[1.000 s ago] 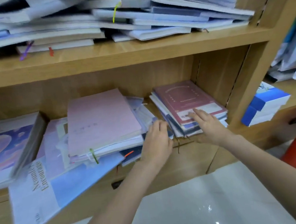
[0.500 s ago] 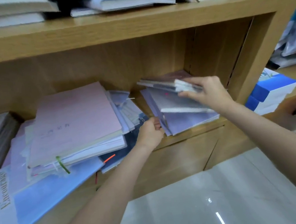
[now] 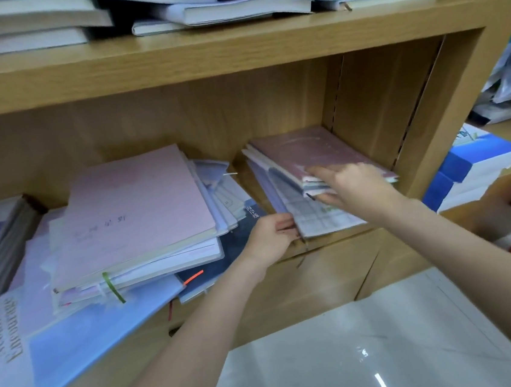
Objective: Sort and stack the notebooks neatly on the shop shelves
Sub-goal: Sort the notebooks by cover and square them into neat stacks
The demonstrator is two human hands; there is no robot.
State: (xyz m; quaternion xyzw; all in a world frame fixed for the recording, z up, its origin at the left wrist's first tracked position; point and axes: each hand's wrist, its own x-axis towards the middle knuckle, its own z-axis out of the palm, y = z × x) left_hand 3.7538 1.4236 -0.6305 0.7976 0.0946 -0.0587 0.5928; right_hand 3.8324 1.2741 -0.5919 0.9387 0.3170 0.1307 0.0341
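Maroon-topped notebook stack [image 3: 314,168], seemingly uneven.

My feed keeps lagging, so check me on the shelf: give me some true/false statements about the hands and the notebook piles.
1. The right hand grips the top notebooks of the right pile. True.
2. The left hand hangs idle, touching nothing. False: it pinches the pile's lower front corner.
3. The pink notebook tops the middle pile. True.
4. The maroon notebook lies on the floor. False: it tops the right pile.
5. The upper shelf holds nothing. False: notebooks lie stacked on it.
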